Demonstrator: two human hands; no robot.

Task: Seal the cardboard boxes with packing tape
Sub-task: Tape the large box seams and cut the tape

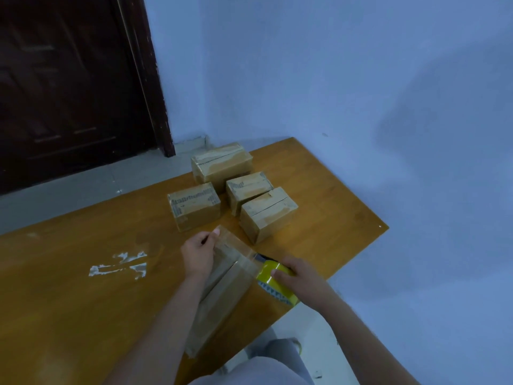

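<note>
A long cardboard box lies on the wooden table right in front of me. My left hand pinches the free end of clear packing tape at the box's far end. My right hand grips a yellow tape roll at the box's right side, with the strip stretched between the two hands above the box top. Several smaller cardboard boxes sit further back: one at the left, one at the far end, one in the middle and one at the right.
Old white tape scraps stick to the tabletop at the left. The table's right edge runs close to a blue wall. A dark wooden door stands beyond the table. My knee shows below the table's near edge.
</note>
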